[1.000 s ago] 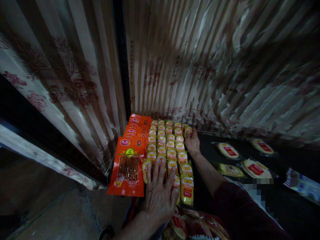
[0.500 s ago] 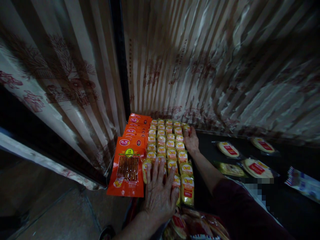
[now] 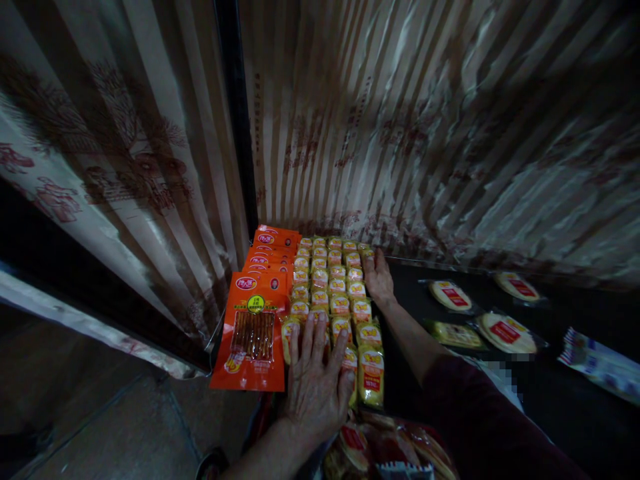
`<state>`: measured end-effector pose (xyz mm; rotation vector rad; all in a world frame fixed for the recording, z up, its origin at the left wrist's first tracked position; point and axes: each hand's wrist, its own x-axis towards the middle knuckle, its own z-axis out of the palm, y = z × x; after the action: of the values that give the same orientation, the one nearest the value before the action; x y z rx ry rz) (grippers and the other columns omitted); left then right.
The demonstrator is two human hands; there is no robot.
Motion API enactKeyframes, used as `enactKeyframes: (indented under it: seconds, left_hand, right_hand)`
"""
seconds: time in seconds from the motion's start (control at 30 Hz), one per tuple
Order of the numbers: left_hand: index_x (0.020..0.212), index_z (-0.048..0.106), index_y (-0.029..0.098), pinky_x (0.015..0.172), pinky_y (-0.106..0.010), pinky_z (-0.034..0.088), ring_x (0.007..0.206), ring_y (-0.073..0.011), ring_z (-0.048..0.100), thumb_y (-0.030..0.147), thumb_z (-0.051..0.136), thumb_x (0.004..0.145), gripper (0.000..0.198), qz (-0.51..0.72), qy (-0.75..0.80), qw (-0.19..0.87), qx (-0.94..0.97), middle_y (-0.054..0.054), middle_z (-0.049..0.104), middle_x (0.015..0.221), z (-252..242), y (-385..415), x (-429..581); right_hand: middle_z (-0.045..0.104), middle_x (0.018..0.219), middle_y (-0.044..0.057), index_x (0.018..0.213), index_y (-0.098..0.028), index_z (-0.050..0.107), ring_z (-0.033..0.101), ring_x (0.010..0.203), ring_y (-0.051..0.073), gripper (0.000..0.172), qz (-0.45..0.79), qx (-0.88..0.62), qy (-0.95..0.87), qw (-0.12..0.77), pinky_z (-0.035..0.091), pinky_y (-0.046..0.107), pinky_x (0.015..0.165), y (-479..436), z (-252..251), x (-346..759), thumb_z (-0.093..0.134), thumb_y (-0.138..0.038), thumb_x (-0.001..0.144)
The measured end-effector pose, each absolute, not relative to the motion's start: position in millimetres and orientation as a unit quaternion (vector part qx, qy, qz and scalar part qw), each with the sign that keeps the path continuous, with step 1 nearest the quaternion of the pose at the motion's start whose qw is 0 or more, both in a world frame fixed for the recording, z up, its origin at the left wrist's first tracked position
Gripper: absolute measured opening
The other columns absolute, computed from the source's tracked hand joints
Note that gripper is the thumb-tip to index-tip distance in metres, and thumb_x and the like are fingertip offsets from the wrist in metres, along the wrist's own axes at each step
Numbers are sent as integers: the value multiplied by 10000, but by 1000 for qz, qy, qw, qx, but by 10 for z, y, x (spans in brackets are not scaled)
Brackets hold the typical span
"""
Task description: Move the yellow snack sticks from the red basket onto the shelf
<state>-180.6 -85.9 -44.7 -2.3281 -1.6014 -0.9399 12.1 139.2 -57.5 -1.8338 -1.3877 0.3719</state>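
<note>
Rows of small yellow wrapped cakes lie side by side on a dark surface. My left hand rests flat on the near packets, fingers stretched out and a little apart, gripping nothing. At the far right corner of the rows, my right hand lies along the side of the packets with its fingers extended, touching the end one. Orange snack packs with a clear window overlap in a column along the left side of the cakes.
Round flat cakes in clear wrap, a green-yellow packet and a blue-white packet lie to the right. A bag of wrapped cakes is close to me. Printed curtain and a black post border the back and left.
Both hands keep nearly the same place on the packets. The whole view has shifted slightly, with things appearing a little further left.
</note>
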Motion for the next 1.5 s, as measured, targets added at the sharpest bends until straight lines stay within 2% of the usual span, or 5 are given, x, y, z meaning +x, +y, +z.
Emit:
enactKeyframes:
  seconds: [0.37, 0.57, 1.0, 1.27, 1.5]
  left_hand:
    - [1475, 305, 263, 1137, -529, 185, 1442, -308, 170, 390, 492, 892, 625, -317, -541, 86, -774, -100, 252, 1554, -443, -874, -1808]
    - [1466, 331, 258, 1132, -527, 196, 1436, -319, 188, 382, 490, 892, 608, -320, -540, 84, -774, -112, 227, 1560, -436, -869, -1811]
    - [1463, 335, 243, 1131, -557, 210, 1446, -314, 161, 356, 469, 901, 589, -330, -547, 64, -767, -126, 227, 1559, -452, -854, -1822]
    - [1449, 366, 210, 1150, -581, 141, 1454, -329, 100, 342, 476, 898, 577, -336, -579, 63, -741, -118, 178, 1574, -372, -925, -1797]
    - [1437, 390, 192, 1139, -599, 145, 1460, -323, 42, 325, 447, 910, 547, -327, -603, 50, -726, -134, 186, 1569, -387, -969, -1755]
  right_hand:
    - [407, 1461, 178, 1443, -97, 317, 379, 1341, 303, 747, 160, -711, -564, 388, 266, 464, 1117, 1365, -528, 17, 200, -579, 884]
    - [312, 1509, 204, 1463, -33, 255, 281, 1400, 304, 762, 192, -717, -532, 408, 195, 440, 1150, 1299, -454, 13, 172, -537, 898]
    - [475, 1391, 212, 1305, -69, 486, 381, 1333, 293, 710, 128, -709, -490, 491, 248, 468, 1125, 1075, -333, 109, 229, -576, 880]
    - [462, 1418, 162, 1379, -115, 424, 399, 1332, 248, 692, 189, -665, -472, 547, 279, 437, 1129, 290, -20, -123, 227, -579, 904]
    - [364, 1499, 127, 1413, -165, 393, 278, 1410, 215, 599, 136, -645, -586, 471, 231, 487, 1160, -674, -233, -322, 274, -513, 940]
